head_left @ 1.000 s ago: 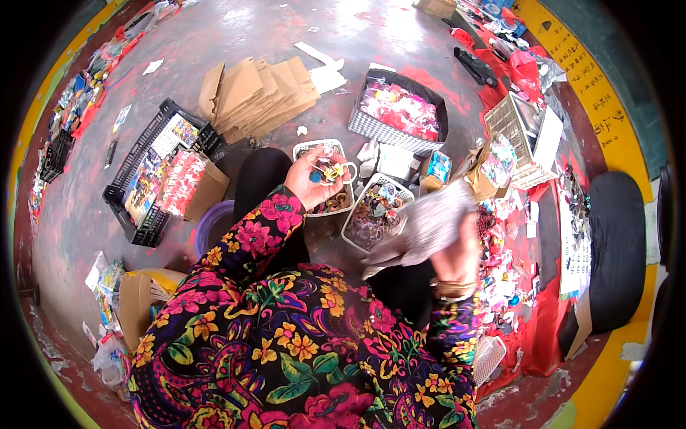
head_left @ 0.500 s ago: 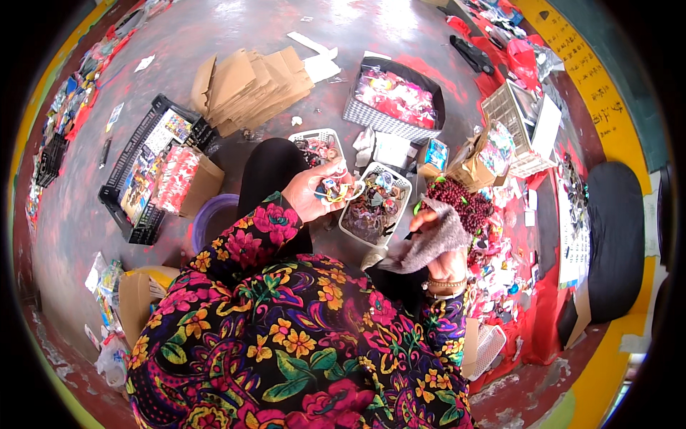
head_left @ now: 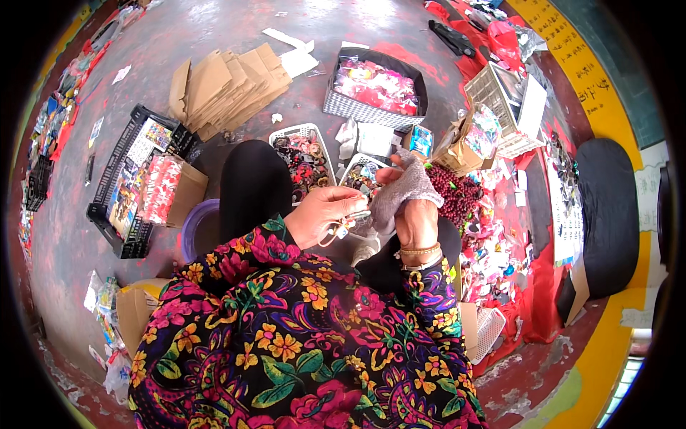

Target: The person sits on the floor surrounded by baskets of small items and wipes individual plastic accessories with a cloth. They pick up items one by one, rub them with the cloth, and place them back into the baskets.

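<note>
My left hand (head_left: 320,213) is closed, thumb and fingers pinching a small hair tie (head_left: 340,230) with a pale loop and coloured bits. Close by on its right, my right hand (head_left: 417,223) is wrapped in a greyish-mauve fuzzy cloth (head_left: 401,190), gripping it, with fingertips showing past its far edge. The cloth's near end hangs close to the hair tie; whether they touch I cannot tell. Just beyond my left hand stands a white basket (head_left: 327,151) of hair ties. A second white basket (head_left: 344,171) with similar pieces is partly hidden behind my hands and the cloth.
Dark red beaded strands (head_left: 457,196) lie to the right, beside an open cardboard box (head_left: 457,154). Farther off is a checked bin (head_left: 357,107) of pink packets. Flattened cardboard (head_left: 221,89), a black crate (head_left: 107,193) and a purple tub (head_left: 191,232) stand left.
My hands have come together: the left moved nearer and rightward with the hair tie, the right swung left and forward with the cloth. The view has shifted slightly.
</note>
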